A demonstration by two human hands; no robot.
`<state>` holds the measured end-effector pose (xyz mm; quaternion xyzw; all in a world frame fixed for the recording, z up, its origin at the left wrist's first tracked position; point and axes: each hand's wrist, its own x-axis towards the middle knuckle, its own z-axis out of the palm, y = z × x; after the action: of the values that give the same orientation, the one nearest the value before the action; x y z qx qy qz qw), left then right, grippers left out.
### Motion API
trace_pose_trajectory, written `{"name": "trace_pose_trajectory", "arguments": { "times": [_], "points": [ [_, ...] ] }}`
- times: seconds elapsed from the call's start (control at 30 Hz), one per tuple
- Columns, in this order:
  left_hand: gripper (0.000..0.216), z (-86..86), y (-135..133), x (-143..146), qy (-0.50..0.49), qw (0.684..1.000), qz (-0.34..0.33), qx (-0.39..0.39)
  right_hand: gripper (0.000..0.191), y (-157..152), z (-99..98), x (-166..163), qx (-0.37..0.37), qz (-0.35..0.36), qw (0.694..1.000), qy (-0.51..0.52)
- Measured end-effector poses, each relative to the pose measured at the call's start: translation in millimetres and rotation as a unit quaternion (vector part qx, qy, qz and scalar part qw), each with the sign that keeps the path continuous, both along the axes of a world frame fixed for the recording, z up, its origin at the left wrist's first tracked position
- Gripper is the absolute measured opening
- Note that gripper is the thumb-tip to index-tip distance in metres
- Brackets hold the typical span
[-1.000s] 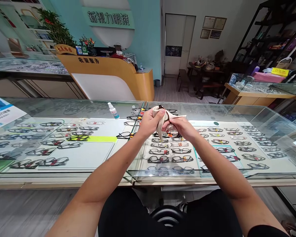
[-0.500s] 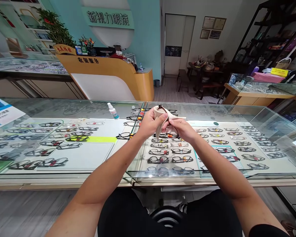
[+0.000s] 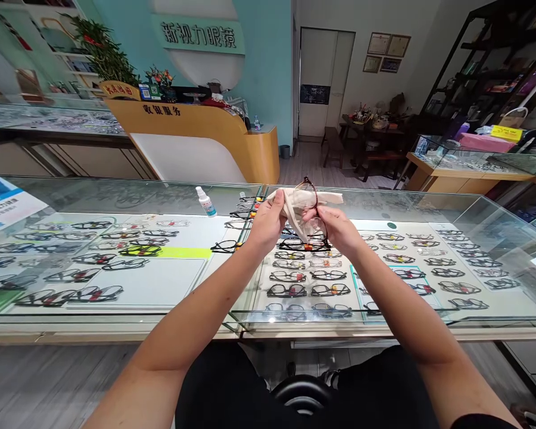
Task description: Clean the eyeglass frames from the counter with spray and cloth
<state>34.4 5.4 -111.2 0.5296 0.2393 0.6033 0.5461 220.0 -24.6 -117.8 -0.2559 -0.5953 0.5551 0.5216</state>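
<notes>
At the frame's centre, above the glass counter (image 3: pixel 116 202), the left hand (image 3: pixel 268 223) pinched a cloth (image 3: pixel 295 208) round the glasses (image 3: pixel 310 205) while the right hand (image 3: pixel 337 229) gripped their frame, so a hard rub might have bent it or sprung a lens.

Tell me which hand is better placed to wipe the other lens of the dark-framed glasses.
Probably left: the left hand already grips the beige cleaning cloth, while the right hand steadies the dark-framed glasses.
</notes>
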Motion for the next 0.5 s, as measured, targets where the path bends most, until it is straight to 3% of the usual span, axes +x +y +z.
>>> {"name": "trace_pose_trajectory", "arguments": {
  "times": [0.2, 0.33, 0.5],
  "points": [
    [0.071, -5.7, 1.8, -4.8, 0.034, 0.999, -0.001, -0.012, 0.041, 2.9, 7.5, 7.9, 0.027, -0.076, 0.996, 0.047],
    [0.071, -10.0, -3.2, -3.1, 0.098, 0.995, -0.015, 0.012, 0.045, 3.6, 4.4, 4.0, 0.024, -0.065, 0.997, 0.028],
    [0.07, -9.4, -10.0, -0.2, 0.168, 0.98, -0.091, 0.052, 0.047, 4.0, 0.0, -0.4, 0.02, -0.035, 0.999, 0.026]
  ]
}}
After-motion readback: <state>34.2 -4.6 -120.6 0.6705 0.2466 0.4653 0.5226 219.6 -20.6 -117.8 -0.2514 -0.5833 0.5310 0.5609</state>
